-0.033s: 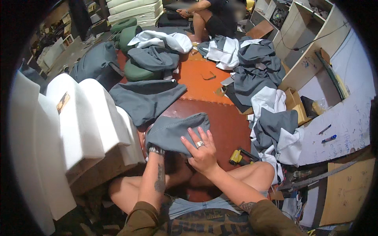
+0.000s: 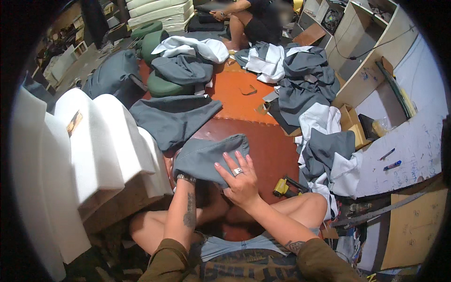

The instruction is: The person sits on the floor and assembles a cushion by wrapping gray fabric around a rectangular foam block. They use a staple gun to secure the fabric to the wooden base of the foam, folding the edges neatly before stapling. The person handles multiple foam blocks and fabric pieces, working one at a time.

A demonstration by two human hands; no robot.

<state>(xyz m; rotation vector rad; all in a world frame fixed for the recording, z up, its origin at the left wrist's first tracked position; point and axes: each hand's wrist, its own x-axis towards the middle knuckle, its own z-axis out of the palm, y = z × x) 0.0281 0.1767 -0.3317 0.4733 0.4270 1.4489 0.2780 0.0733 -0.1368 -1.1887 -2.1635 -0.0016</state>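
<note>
A grey stitched fabric cover (image 2: 203,157) is held up over my crossed legs. My left hand has gone inside it from the near edge; only the wrist, with a metal-banded watch (image 2: 186,178), shows, and its fingers are hidden. On the cover's right side lies my right hand (image 2: 243,185), its fingers outstretched and spread over the cloth, a ring on one finger. The thumb is mostly out of sight. Just beyond the cover, another grey fabric piece (image 2: 174,117) is spread out. A yellow and black staple gun (image 2: 284,188) rests by my right knee.
White foam blocks (image 2: 112,141) stand at my left. Grey and white cloth pieces (image 2: 307,84) are heaped along the right. Green padded forms (image 2: 169,87) sit farther off, left of the orange-brown mat (image 2: 235,96). A co-worker (image 2: 242,23) sits at the far end. Shelving (image 2: 361,51) borders the right.
</note>
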